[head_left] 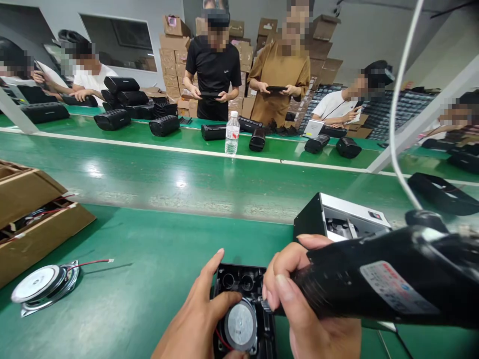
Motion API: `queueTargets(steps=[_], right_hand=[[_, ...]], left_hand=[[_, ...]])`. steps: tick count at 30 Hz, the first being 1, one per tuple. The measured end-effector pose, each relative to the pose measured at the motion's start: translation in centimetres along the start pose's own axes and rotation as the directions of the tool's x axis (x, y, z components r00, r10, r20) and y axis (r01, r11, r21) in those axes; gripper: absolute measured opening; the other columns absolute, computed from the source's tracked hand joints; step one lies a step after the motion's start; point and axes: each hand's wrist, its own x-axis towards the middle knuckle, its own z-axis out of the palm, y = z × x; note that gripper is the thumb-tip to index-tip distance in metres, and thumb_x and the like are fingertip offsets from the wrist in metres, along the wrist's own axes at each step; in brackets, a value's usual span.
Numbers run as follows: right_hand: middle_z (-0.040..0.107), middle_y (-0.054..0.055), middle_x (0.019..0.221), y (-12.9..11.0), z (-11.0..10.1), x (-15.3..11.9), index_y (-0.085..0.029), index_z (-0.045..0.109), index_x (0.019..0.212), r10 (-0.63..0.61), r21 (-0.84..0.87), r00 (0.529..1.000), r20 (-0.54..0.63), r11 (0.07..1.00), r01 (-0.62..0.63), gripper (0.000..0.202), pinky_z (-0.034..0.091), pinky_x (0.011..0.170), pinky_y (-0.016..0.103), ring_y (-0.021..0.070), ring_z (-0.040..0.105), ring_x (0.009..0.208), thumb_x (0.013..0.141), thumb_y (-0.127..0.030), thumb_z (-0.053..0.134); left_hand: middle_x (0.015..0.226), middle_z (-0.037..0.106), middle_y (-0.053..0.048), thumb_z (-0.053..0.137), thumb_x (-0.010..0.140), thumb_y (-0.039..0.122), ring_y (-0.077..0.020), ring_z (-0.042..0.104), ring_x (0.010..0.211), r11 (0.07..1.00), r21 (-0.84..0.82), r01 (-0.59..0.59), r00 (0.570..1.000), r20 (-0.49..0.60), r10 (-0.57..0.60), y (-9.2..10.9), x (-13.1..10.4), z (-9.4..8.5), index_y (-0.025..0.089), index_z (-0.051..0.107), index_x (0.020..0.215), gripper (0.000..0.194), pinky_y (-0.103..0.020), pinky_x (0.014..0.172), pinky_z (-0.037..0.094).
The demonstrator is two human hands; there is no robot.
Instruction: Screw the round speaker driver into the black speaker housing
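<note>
**Driving a screw beside the speaker**

Right hand (299, 299) is wrapped shut around the black driver (374, 284), whose tip is hidden behind its fingers at the housing (243, 284). Left hand (202, 319) half closed, thumb pressing the speaker (240, 325) down in the housing on the green bench (149, 259). Best kept square to the screw, I judge, with the thumb clear of the red wire (221, 340).

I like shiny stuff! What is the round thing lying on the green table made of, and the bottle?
The round speaker looks like bare metal: its silvery back and frame gleam, though coated plastic can't be ruled out. The bottle looks like clear thin plastic, see-through with a white cap and label. The table has a glossy green surface that reflects light.
</note>
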Motion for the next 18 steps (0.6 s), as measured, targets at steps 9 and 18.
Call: queueTargets(steps=[9, 18], right_hand=[[0.053, -0.002, 0.083, 1.0, -0.5, 0.1, -0.033, 0.049, 0.133, 0.027, 0.089, 0.978, 0.207, 0.995, -0.046, 0.042, 0.051, 0.054, 0.028, 0.0162, 0.055, 0.065, 0.099, -0.012, 0.063], [0.056, -0.004, 0.089, 0.5, 0.3, 0.2, -0.037, 0.052, 0.132, 0.028, 0.064, 0.978, 0.206, 0.997, -0.042, 0.047, 0.055, 0.071, 0.025, 0.0124, 0.057, 0.074, 0.096, -0.007, 0.062]], left_hand=[[0.18, 0.023, -0.012, 0.087, 0.077, 0.034, -0.0436, 0.061, 0.142, 0.998, 0.006, 0.068, 0.995, 0.071, -0.069, 2.3, 0.1, -1.9, 0.034, 0.078, 0.13, 0.054, -0.051, 0.096, 0.066], [0.175, 0.037, -0.006, 0.085, 0.073, 0.018, -0.0422, 0.053, 0.15, 0.993, -0.097, 0.065, 0.995, 0.079, -0.057, 2.5, 0.3, -2.7, 0.034, 0.079, 0.131, 0.06, -0.053, 0.119, 0.054]])
